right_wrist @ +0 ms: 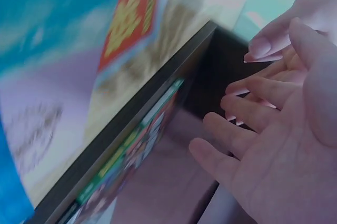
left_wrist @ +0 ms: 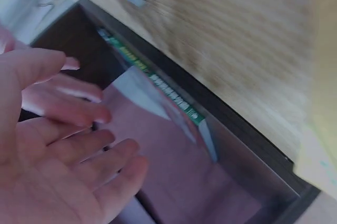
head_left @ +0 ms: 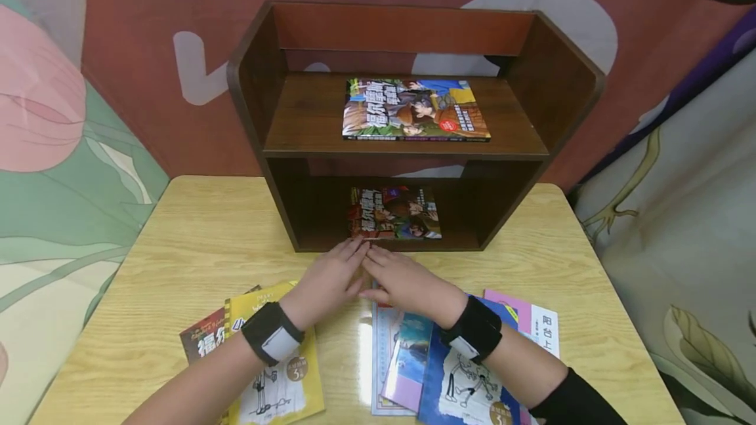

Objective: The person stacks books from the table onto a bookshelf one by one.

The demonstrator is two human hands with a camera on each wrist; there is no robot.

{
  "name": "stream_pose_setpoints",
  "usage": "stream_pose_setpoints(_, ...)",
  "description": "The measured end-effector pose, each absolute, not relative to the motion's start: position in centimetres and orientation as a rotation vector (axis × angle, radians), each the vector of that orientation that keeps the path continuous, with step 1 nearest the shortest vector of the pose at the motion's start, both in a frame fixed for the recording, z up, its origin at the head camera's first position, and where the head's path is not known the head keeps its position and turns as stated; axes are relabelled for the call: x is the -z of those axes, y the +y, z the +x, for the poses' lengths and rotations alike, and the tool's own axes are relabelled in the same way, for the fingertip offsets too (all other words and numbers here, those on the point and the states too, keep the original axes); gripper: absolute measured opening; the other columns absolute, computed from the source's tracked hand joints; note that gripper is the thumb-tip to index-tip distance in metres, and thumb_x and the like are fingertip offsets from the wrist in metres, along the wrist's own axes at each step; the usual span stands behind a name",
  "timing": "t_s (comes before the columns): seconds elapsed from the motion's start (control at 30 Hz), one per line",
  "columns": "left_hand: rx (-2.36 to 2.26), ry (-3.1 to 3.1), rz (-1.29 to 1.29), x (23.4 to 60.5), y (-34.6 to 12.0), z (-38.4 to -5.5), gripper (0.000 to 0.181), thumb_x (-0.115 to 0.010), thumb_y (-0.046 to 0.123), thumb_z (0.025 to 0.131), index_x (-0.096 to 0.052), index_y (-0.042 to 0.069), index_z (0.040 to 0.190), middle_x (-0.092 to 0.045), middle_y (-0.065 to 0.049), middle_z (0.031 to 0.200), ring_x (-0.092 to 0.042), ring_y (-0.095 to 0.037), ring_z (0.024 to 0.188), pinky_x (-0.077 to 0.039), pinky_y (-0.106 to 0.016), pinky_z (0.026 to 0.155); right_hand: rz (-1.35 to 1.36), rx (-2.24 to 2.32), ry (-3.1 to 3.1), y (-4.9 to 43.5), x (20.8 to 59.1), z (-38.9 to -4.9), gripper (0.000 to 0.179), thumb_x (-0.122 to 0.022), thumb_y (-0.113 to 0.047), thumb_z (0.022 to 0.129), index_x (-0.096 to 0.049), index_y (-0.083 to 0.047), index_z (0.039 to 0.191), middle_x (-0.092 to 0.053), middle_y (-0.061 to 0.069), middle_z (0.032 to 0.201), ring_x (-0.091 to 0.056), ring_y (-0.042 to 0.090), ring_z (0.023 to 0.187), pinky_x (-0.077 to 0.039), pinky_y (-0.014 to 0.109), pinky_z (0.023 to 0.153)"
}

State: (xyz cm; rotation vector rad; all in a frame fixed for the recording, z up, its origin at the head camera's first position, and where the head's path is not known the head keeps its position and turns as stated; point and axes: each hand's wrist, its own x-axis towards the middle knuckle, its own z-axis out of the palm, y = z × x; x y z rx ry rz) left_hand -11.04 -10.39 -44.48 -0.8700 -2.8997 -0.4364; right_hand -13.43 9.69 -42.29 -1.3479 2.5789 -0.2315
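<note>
My left hand (head_left: 331, 281) and right hand (head_left: 410, 284) meet at the fingertips just in front of the lower shelf, palms down. Both have loosely extended fingers and hold nothing. Right behind the fingertips, a comic-style book (head_left: 398, 212) lies flat on the lower shelf of a dark brown bookshelf (head_left: 307, 117). Its green spine (right_wrist: 108, 174) shows along the shelf edge in the right wrist view. Another colourful book (head_left: 413, 110) lies on the upper shelf. In the left wrist view, the left palm (left_wrist: 52, 182) is bare, with the other hand's fingers beside it.
On the light wood table (head_left: 218, 228), a yellow book (head_left: 304, 379) overlaps a dark red one (head_left: 201, 340) under the left forearm. Beneath the right arm, a blue book (head_left: 437, 372), a teal-and-purple book (head_left: 407, 353), a pale blue book (head_left: 380, 333) and a pink-and-white book (head_left: 545, 326) overlap.
</note>
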Motion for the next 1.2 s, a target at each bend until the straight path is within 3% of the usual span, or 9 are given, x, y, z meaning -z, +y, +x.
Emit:
stream_pose_setpoints(0.13, 0.459, -2.938, -0.847, 44.1, -12.0, -8.3, 0.065, -0.073, 0.03, 0.095, -0.052, -0.006, 0.144, -0.045, -0.025, 0.151, -0.048, -0.043, 0.135, -0.041, -0.053, 0.108, -1.373, 0.209, 2.505, 8.6, 42.4, -11.6, 0.077, -0.051, -0.05, 0.104, -0.029, -0.001, 0.159, -0.021, 0.018, 0.164, -0.022, 0.032, 0.15, -0.029, 0.05, 0.117)
stream_pose_setpoints(0.3, 0.521, -3.01, -0.77, 44.3, -14.5, -4.9, 0.063, -0.071, 0.031, 0.097, -0.052, -0.005, 0.144, -0.045, -0.025, 0.151, -0.045, -0.046, 0.136, -0.04, -0.057, 0.107, -1.495, 0.116, 2.445, 6.5, 42.9, -9.5, 0.074, -0.05, -0.051, 0.104, -0.034, -0.003, 0.158, -0.025, 0.015, 0.164, -0.023, 0.026, 0.151, -0.027, 0.042, 0.118)
stream_pose_setpoints(0.5, 0.644, -3.081, -0.603, 45.5, -17.4, -1.9, 0.054, -0.067, 0.023, 0.1, -0.052, 0.005, 0.149, -0.045, -0.023, 0.152, -0.044, -0.048, 0.135, -0.04, -0.064, 0.104, -1.556, -0.017, 2.386, 3.7, 44.0, -7.5, 0.079, -0.05, -0.057, 0.101, -0.028, -0.01, 0.162, -0.02, 0.01, 0.166, -0.017, 0.027, 0.152, -0.029, 0.041, 0.117)
stream_pose_setpoints(0.63, 0.676, -3.1, -0.459, 45.9, -19.4, -0.7, 0.052, -0.066, 0.02, 0.1, -0.053, 0.008, 0.149, -0.044, -0.024, 0.152, -0.042, -0.05, 0.136, -0.039, -0.069, 0.102, -1.569, -0.063, 2.362, 1.8, 44.3, -6.1, 0.084, -0.051, -0.061, 0.099, -0.024, -0.015, 0.163, -0.015, 0.009, 0.168, -0.014, 0.028, 0.153, -0.031, 0.042, 0.116)
stream_pose_setpoints(0.83, 0.596, -3.108, -0.324, 46.4, -22.0, 0.3, 0.049, -0.067, 0.015, 0.098, -0.057, 0.002, 0.144, -0.042, -0.031, 0.15, -0.039, -0.057, 0.134, -0.035, -0.073, 0.101, -1.654, -0.21, 2.307, -0.6, 44.7, -4.0, 0.083, -0.048, -0.068, 0.096, -0.028, -0.022, 0.163, -0.016, 0.004, 0.169, -0.015, 0.022, 0.153, -0.031, 0.038, 0.117)
stream_pose_setpoints(0.97, 0.577, -3.099, -0.302, 46.8, -22.8, 0.5, 0.051, -0.069, 0.014, 0.095, -0.057, -0.002, 0.142, -0.041, -0.034, 0.149, -0.039, -0.058, 0.133, -0.034, -0.071, 0.103, -1.644, -0.252, 2.275, -1.3, 45.1, -2.8, 0.094, -0.051, -0.075, 0.089, -0.027, -0.023, 0.163, -0.014, 0.004, 0.169, -0.012, 0.02, 0.154, -0.029, 0.038, 0.117)
stream_pose_setpoints(1.2, 0.506, -3.149, -0.275, 46.7, -23.2, 0.8, 0.053, -0.07, 0.018, 0.095, -0.056, 0.0, 0.143, -0.039, -0.029, 0.153, -0.038, -0.054, 0.137, -0.034, -0.073, 0.102, -1.611, -0.284, 2.278, -1.4, 45.7, -2.1, 0.11, -0.059, -0.08, 0.079, -0.022, -0.022, 0.164, -0.006, 0.006, 0.17, -0.005, 0.02, 0.154, -0.023, 0.037, 0.12)
